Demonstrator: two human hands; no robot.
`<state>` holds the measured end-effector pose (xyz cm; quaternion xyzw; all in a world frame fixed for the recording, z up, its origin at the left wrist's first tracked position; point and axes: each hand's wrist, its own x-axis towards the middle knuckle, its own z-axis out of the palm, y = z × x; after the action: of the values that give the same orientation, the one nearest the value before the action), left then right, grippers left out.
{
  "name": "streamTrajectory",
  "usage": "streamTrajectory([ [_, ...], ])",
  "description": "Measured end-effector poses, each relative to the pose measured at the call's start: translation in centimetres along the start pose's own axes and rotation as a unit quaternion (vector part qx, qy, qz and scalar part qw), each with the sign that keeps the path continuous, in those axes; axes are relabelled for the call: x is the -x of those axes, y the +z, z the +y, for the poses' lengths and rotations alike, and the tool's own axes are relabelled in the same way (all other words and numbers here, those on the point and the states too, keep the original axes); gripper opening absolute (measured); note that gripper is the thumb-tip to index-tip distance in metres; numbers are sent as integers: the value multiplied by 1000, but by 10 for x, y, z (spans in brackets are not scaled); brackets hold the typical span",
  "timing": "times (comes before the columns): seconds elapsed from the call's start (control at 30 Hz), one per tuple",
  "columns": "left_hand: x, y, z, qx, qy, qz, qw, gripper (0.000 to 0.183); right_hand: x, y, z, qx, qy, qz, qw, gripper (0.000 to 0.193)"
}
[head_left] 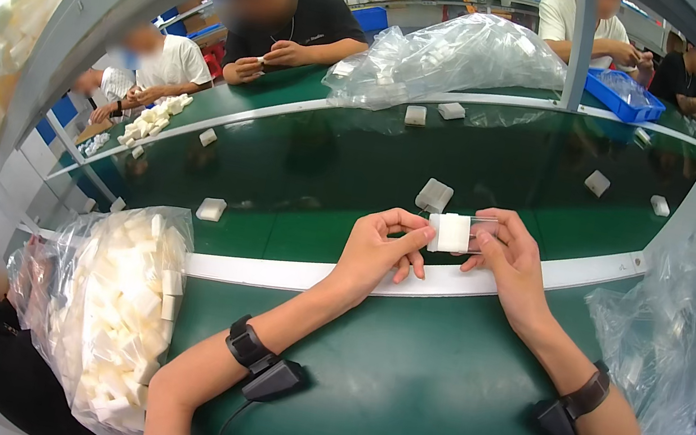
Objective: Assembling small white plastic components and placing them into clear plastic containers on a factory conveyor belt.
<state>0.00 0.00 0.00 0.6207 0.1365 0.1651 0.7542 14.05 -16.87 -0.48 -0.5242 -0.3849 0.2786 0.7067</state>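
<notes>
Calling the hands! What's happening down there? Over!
Left hand and right hand gripping one white-and-clear piece. Another pale piece just beyond. Nothing blocking.

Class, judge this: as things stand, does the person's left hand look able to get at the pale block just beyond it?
Probably yes: no barrier shows between the left hand and the pale block, though that hand holds a white piece.

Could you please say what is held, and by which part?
A white-and-clear piece: left hand grips its left end, right hand its clear right end.
</notes>
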Motion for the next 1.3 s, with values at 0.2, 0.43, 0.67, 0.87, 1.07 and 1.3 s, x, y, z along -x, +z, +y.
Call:
streamTrajectory([
  [0.2, 6, 1, -3, -67, 27, -34, 997, 23, 7, 10, 1, 63, -3, -62, 996, 26],
  [0.43, 12, 5, -2, -5, 34, -49, 998, 25, 9, 21, 1, 18, 30, -49, 998, 31],
  [0.67, 10, 0, -8, -38, 70, -41, 996, 28, 8, 22, 4, 41, 13, -20, 999, 29],
  [0.87, 9, -1, -7, -43, 78, -59, 994, 32, 6, 21, 6, 21, 9, -11, 1000, 27],
  [1.07, 10, 1, -8, -54, 109, -49, 991, 37, 6, 17, 9, 55, -2, -17, 998, 26],
  [1.3, 7, -6, -5, 6, 11, -56, 998, 41, 10, 21, 7, 53, -44, -48, 997, 39],
])
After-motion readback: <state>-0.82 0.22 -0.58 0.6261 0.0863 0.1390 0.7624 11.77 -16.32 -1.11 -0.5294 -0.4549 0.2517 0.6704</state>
